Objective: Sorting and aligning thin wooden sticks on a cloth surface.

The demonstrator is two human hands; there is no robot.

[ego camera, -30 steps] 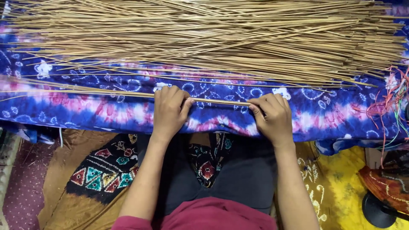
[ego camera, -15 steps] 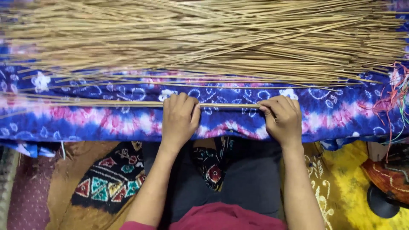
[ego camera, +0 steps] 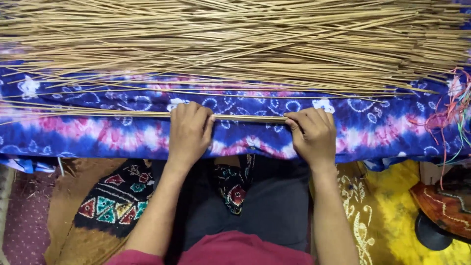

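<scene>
Pinching one thin tan bamboo stick (ego camera: 248,118) on blue-pink tie-dye cloth (ego camera: 117,135), left hand (ego camera: 189,132) and right hand (ego camera: 311,135) closed on it, likely mid-rolling; next needs even pressure.

both hands (ego camera: 190,131) (ego camera: 312,133) gripping a thin stick bundle (ego camera: 248,118) over tie-dye cloth (ego camera: 378,132)

We see dry, matt, pale wooden sticks (ego camera: 235,44) on a soft tie-dyed cotton cloth (ego camera: 108,132), blue and pink.
</scene>
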